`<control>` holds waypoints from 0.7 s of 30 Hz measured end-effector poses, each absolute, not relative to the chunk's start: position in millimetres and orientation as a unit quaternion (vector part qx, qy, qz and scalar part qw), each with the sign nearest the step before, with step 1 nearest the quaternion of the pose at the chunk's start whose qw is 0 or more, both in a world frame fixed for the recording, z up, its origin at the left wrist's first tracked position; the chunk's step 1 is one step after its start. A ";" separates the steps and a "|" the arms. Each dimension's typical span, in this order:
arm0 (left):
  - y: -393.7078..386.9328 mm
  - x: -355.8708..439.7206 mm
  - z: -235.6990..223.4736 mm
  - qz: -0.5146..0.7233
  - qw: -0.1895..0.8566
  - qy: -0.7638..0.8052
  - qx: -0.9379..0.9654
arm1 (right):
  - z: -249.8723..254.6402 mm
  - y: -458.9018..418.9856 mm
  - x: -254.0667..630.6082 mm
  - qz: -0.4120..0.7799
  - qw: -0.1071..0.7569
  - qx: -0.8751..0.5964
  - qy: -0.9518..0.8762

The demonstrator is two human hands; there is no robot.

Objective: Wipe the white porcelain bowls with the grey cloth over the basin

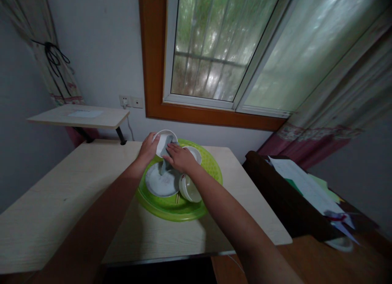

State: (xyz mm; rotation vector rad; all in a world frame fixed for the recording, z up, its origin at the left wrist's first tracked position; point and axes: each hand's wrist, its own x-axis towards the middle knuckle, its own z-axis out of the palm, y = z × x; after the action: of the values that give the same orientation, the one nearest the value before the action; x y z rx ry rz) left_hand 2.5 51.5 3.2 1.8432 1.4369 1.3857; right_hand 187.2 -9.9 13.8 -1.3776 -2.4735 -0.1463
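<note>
A green plastic basin [211, 163] sits on a pale wooden table [70, 186]. Above its far rim my left hand [148, 148] grips a small white bowl [163, 137] by its edge, tilted toward me. My right hand [180, 157] presses a grey cloth [165, 155] into that bowl, fingers closed on the cloth. The cloth hangs down toward a white plate [161, 184] lying in the basin. Another white bowl [190, 189] lies on its side in the basin under my right wrist, and a further bowl [196, 154] shows behind my right hand.
A small raised shelf [79, 115] stands at the table's far left. A wall socket [131, 101] and a window [208, 51] are behind. To the right, a dark wooden piece of furniture [284, 202] carries papers [306, 186]. Curtains hang on both sides.
</note>
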 end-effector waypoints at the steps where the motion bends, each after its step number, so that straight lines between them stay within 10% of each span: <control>1: 50.7 3.1 3.7 0.496 0.216 0.516 0.664 | 13.2 -10.5 187.2 -0.061 0.157 -0.491 -0.855; 21: 55.8 3.3 -4.0 0.561 0.257 0.447 0.648 | 7.7 -2.6 189.0 0.127 0.198 -0.338 -0.911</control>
State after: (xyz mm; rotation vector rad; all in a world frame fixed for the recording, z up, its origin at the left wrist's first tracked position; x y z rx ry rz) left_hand 3.3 55.8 -4.0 1.7570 1.2119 1.5208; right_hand 189.0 -2.6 7.7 -0.9450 -2.5510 0.3568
